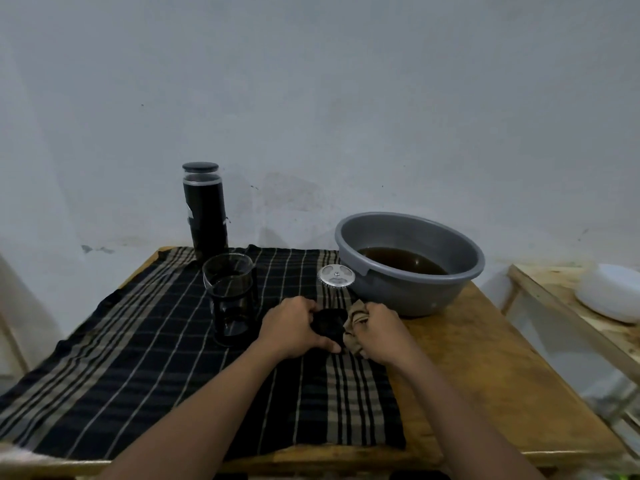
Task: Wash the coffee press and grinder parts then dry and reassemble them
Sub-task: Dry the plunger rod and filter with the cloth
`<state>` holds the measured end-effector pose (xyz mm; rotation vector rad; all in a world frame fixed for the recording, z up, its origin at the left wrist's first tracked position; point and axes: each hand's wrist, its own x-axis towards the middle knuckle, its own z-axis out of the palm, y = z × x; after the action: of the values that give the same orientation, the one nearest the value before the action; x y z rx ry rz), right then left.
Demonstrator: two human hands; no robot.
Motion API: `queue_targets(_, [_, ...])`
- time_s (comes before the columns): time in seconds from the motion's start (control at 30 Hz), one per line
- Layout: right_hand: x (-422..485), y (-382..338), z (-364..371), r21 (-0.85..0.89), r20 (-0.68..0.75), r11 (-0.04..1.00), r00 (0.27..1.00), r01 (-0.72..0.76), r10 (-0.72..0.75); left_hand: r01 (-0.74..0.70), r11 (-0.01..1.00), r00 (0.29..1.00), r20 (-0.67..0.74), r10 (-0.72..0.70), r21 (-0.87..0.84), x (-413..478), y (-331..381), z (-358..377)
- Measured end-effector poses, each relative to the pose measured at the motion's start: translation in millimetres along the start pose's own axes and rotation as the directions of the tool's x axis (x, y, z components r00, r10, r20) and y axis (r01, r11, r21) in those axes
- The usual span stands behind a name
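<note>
A black press lid (329, 323) is gripped by the left hand (289, 327) over the plaid cloth (138, 358); a tan rag (355, 323) is clenched in the right hand (381, 332) against it. The plunger filter (336, 274) is raised above the lid. The glass carafe (232, 299) is placed left; the black grinder (206, 211) far left. Brown water is held in the grey basin (408, 265) at right.
</note>
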<state>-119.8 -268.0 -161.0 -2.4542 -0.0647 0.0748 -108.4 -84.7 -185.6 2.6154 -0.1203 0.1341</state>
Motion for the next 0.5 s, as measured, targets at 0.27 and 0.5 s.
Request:
queue_targets(0.27, [-22.5, 7.4, -22.5, 0.098, 0.147, 0.994, 0.987, 0.046, -0.06, -0.025, 0.997, 0.994, 0.109, 0.016, 0.079, 5.5, 13.2, -7.1])
queue_targets(0.5, [-14.2, 15.4, -19.5, 0.177, -0.021, 0.975, 0.991, 0.13, -0.129, -0.042, 0.959, 0.994, 0.084, 0.068, -0.279, 4.2, -2.1, -2.4])
